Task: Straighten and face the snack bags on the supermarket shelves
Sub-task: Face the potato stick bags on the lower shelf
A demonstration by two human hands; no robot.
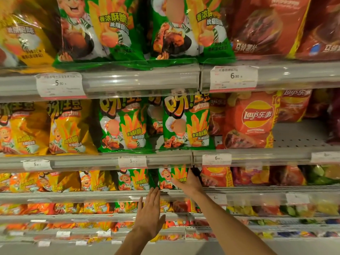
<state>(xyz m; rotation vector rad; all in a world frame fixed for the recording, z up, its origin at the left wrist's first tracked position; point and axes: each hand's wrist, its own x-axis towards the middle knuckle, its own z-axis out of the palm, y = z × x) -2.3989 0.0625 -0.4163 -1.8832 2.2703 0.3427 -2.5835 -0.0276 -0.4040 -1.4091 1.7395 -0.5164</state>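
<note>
Rows of snack bags fill the shelves. On the third shelf down stands a green fries bag [170,178] with a cartoon chef. My right hand [189,182] grips its right edge, thumb across the front and fingers behind. A second green bag [133,180] stands just left of it. My left hand [150,213] is flat with straight fingers, held below and left of the gripped bag, its fingertips at the shelf's front rail [110,195]. It holds nothing.
Yellow bags [60,181] stand to the left and orange Lay's bags [216,176] to the right on the same shelf. Above, green bags [185,122] and a red Lay's bag [248,122] face out, beside a bare shelf patch [298,133]. Price tags [132,161] line the rails.
</note>
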